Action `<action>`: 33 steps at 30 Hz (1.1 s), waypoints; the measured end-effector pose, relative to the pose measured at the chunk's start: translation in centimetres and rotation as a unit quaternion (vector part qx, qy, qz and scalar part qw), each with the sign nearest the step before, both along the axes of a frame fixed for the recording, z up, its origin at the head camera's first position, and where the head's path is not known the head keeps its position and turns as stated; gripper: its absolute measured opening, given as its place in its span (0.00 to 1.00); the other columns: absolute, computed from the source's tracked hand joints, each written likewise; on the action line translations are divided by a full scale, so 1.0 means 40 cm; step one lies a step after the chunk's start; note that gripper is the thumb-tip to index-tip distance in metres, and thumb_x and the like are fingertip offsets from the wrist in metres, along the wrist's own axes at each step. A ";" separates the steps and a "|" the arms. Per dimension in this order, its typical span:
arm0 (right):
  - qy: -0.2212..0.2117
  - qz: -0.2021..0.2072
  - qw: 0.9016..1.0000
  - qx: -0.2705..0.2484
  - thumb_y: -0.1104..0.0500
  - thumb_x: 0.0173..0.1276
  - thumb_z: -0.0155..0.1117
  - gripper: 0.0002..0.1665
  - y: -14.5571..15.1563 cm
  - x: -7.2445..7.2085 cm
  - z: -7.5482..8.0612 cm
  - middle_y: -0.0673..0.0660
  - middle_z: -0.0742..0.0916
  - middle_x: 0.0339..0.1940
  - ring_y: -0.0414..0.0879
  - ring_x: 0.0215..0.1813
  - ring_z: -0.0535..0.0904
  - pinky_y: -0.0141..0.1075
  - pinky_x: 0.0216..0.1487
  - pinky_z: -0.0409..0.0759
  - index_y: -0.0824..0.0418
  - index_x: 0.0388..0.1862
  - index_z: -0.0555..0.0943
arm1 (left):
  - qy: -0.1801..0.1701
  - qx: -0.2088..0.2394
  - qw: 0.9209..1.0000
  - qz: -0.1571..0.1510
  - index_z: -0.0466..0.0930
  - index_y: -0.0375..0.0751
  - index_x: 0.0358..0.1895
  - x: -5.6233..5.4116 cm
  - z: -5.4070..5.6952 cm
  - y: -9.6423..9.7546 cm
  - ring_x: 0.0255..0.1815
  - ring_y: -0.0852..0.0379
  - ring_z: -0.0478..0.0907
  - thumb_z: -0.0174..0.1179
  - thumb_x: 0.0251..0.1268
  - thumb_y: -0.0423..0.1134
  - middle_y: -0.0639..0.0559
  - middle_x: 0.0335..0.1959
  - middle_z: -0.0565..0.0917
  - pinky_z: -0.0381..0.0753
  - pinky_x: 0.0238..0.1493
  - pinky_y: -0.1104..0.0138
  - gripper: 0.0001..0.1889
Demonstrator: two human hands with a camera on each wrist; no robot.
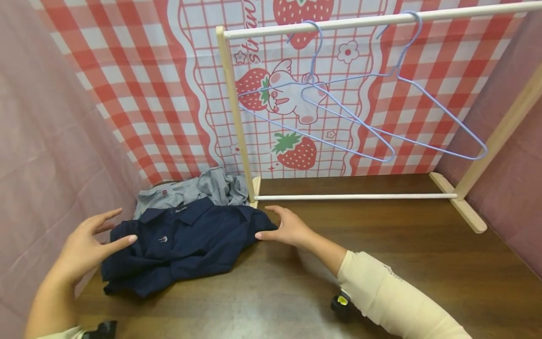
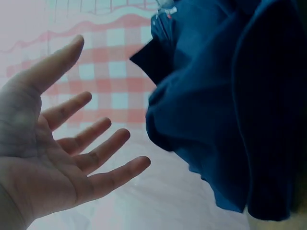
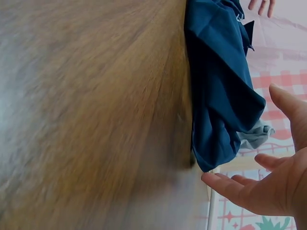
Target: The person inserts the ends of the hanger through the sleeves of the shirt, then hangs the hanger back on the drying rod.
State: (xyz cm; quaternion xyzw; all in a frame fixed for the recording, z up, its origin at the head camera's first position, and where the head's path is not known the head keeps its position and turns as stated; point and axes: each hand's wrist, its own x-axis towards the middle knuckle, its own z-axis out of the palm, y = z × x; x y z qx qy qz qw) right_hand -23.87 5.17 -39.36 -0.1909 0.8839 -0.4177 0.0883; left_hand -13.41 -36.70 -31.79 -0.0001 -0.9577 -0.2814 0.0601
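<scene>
A dark navy collared shirt (image 1: pixel 190 240) lies in a loose heap on the left of the wooden tabletop, a small emblem on its chest. Over its left end hovers my left hand (image 1: pixel 86 242), fingers spread; in the left wrist view the hand (image 2: pixel 72 139) is apart from the cloth. My right hand (image 1: pixel 288 228) is at the shirt's right end, thumb and fingers parted around its edge. In the right wrist view that hand (image 3: pixel 268 177) has its fingertips close to the fabric; whether they touch it I cannot tell. Neither hand grips anything.
Behind the shirt lies a crumpled grey garment (image 1: pixel 199 188). A wooden rack with a white top rail (image 1: pixel 360 22) stands at the back, two blue wire hangers (image 1: pixel 313 84) on it. Its left post (image 1: pixel 237 117) rises beside the clothes. Pink cloth (image 1: pixel 55 141) walls the left side.
</scene>
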 end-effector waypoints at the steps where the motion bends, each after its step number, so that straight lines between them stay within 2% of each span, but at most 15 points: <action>1: -0.005 -0.003 1.000 -0.004 0.41 0.53 0.76 0.50 -0.004 -0.001 0.000 0.60 0.78 0.58 0.49 0.42 0.74 0.42 0.40 0.75 0.57 0.71 0.69 | -0.009 0.014 1.000 0.009 0.56 0.34 0.75 0.001 -0.002 -0.008 0.61 0.23 0.64 0.64 0.63 0.54 0.22 0.66 0.62 0.69 0.47 0.33 0.43; 5: -0.018 -0.014 1.000 -0.019 0.42 0.53 0.76 0.48 -0.019 -0.003 0.000 0.58 0.79 0.57 0.47 0.40 0.74 0.40 0.40 0.74 0.57 0.70 0.70 | -0.041 0.073 0.996 0.044 0.52 0.35 0.76 0.004 -0.012 -0.039 0.64 0.23 0.60 0.60 0.67 0.55 0.20 0.67 0.61 0.68 0.51 0.33 0.43; 9: -0.029 -0.020 0.999 -0.037 0.43 0.53 0.76 0.48 -0.030 -0.005 -0.002 0.59 0.79 0.55 0.47 0.39 0.75 0.40 0.39 0.75 0.58 0.70 0.70 | -0.062 0.086 0.992 0.060 0.50 0.33 0.76 0.004 -0.023 -0.068 0.65 0.23 0.59 0.58 0.68 0.55 0.19 0.67 0.59 0.69 0.52 0.35 0.43; 11: -0.031 -0.021 0.998 -0.043 0.44 0.53 0.76 0.48 -0.033 -0.007 -0.004 0.61 0.79 0.56 0.49 0.41 0.76 0.41 0.41 0.76 0.59 0.70 0.70 | -0.070 0.086 0.992 0.059 0.50 0.31 0.75 0.004 -0.030 -0.083 0.65 0.22 0.59 0.58 0.68 0.54 0.19 0.68 0.58 0.77 0.50 0.46 0.44; 13: -0.040 -0.025 0.998 -0.048 0.44 0.53 0.76 0.48 -0.035 -0.008 -0.007 0.62 0.78 0.59 0.51 0.47 0.77 0.44 0.47 0.77 0.59 0.70 0.70 | -0.082 0.088 0.991 0.055 0.49 0.30 0.75 0.004 -0.037 -0.097 0.65 0.21 0.58 0.58 0.69 0.54 0.18 0.68 0.56 0.81 0.45 0.57 0.44; 16: -0.057 -0.029 0.996 -0.062 0.45 0.54 0.76 0.48 -0.038 -0.011 -0.011 0.64 0.76 0.64 0.57 0.60 0.74 0.49 0.58 0.73 0.61 0.70 0.69 | -0.112 0.112 0.986 0.047 0.45 0.29 0.75 0.006 -0.053 -0.118 0.66 0.20 0.55 0.58 0.69 0.53 0.18 0.70 0.52 0.82 0.39 0.64 0.45; 19: -0.079 -0.033 0.993 -0.081 0.46 0.55 0.76 0.48 -0.039 -0.014 -0.013 0.66 0.74 0.67 0.61 0.68 0.67 0.52 0.64 0.68 0.62 0.71 0.68 | -0.150 0.142 0.977 0.046 0.40 0.29 0.76 0.008 -0.070 -0.135 0.67 0.19 0.51 0.56 0.70 0.53 0.17 0.71 0.46 0.83 0.43 0.52 0.46; 23: -0.094 -0.040 0.991 -0.090 0.47 0.55 0.76 0.48 -0.043 -0.019 -0.015 0.67 0.72 0.68 0.61 0.70 0.65 0.52 0.66 0.67 0.63 0.70 0.68 | -0.195 0.188 0.961 0.052 0.34 0.33 0.77 0.014 -0.094 -0.159 0.69 0.19 0.46 0.50 0.73 0.56 0.18 0.72 0.40 0.80 0.46 0.44 0.45; 26: -0.100 -0.049 0.990 -0.088 0.48 0.55 0.76 0.47 -0.042 -0.022 -0.013 0.66 0.73 0.67 0.61 0.69 0.67 0.51 0.65 0.68 0.63 0.70 0.69 | -0.229 0.238 0.942 0.060 0.30 0.36 0.77 0.014 -0.109 -0.175 0.71 0.22 0.42 0.43 0.75 0.59 0.22 0.74 0.35 0.79 0.47 0.43 0.45; 30: -0.115 -0.056 0.987 -0.096 0.48 0.56 0.76 0.46 -0.043 -0.028 -0.009 0.67 0.74 0.66 0.61 0.67 0.69 0.50 0.62 0.71 0.63 0.70 0.69 | -0.263 0.313 0.909 0.074 0.25 0.36 0.76 0.016 -0.130 -0.191 0.72 0.24 0.37 0.40 0.75 0.61 0.28 0.75 0.29 0.80 0.48 0.46 0.46; 33: -0.130 -0.058 0.984 -0.106 0.49 0.57 0.75 0.45 -0.045 -0.032 -0.009 0.70 0.74 0.65 0.60 0.63 0.72 0.48 0.54 0.77 0.63 0.70 0.69 | -0.276 0.347 0.894 0.067 0.23 0.36 0.76 0.019 -0.147 -0.199 0.72 0.24 0.39 0.39 0.75 0.60 0.29 0.75 0.28 0.79 0.51 0.47 0.46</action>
